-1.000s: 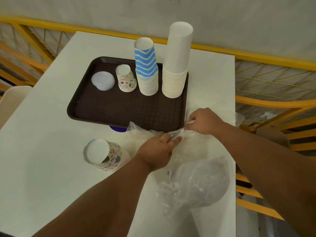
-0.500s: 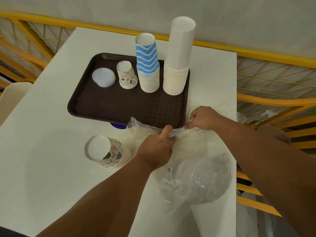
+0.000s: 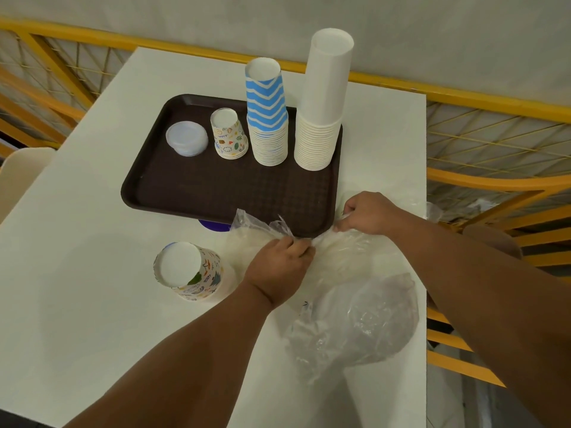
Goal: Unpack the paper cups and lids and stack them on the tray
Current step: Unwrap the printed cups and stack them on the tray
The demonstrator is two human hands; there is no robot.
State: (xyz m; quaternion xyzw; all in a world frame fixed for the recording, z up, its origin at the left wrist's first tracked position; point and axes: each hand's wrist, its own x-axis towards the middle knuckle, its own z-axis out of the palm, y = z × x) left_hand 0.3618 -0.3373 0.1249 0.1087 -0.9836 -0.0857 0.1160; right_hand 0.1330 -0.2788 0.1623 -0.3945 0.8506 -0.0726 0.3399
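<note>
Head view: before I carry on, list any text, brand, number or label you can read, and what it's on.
None can be read.
Patterned cup on the tray: drawn doodles only, no legible words.
Patterned cup stack on the table: small marks near the rim, too blurred to read.
Crumpled plastic bag: a small dark mark at its left edge, too small to read.
Blue zigzag cup stack, plain white cup stack and lids: no print visible.

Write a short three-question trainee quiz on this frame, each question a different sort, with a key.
1. True or false: the white stack is taller than the blue stack.
2. How many cup stacks stand on the tray?
3. What do the left hand and right hand both grip? A) a lid B) the bag C) the tray

Key: 1 true; 2 three; 3 B.
</note>
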